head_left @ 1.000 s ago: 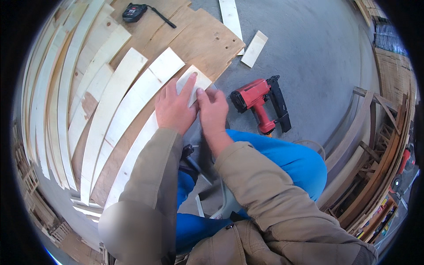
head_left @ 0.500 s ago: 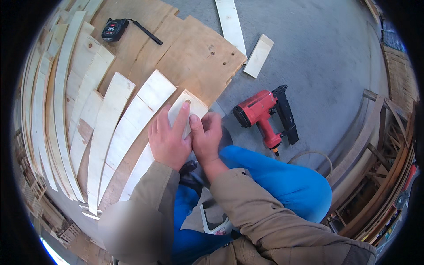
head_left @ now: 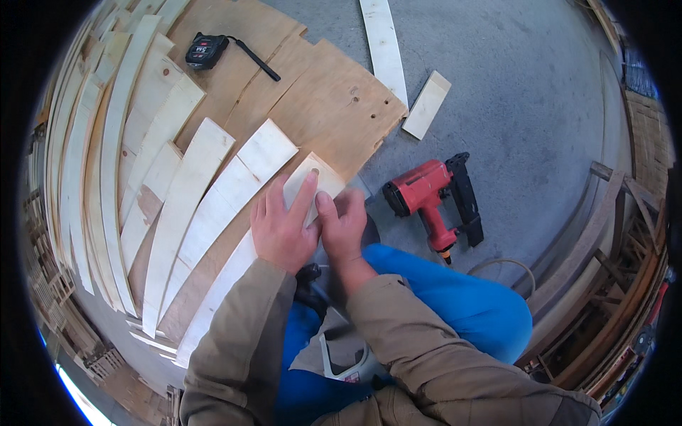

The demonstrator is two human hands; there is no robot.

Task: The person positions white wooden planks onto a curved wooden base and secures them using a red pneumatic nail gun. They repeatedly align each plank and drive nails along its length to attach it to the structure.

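A pale wooden slat [head_left: 288, 193] lies under both my hands, its squared end pointing away from me over a brown plywood sheet [head_left: 312, 106]. My left hand [head_left: 284, 231] rests across the slat, index finger stretched forward to a dark knot near the end, the other fingers bent along its left edge. Pressed against it, my right hand [head_left: 343, 221] grips the slat's right edge, thumb on top and fingers curled; their undersides are hidden. Left of my hands, another slat [head_left: 231, 192] and several more fan out on the plywood.
A black tape measure [head_left: 207, 51] with a wrist strap lies on the plywood. On the grey floor to the right are a red and black nail gun [head_left: 426, 188], a short board [head_left: 428, 105] and a long strip [head_left: 384, 53]. Wooden frames [head_left: 604, 270] stand at far right.
The whole view has shifted slightly, so the boards and tools appear a little farther right and lower. Both hands keep the same hold on the slat.
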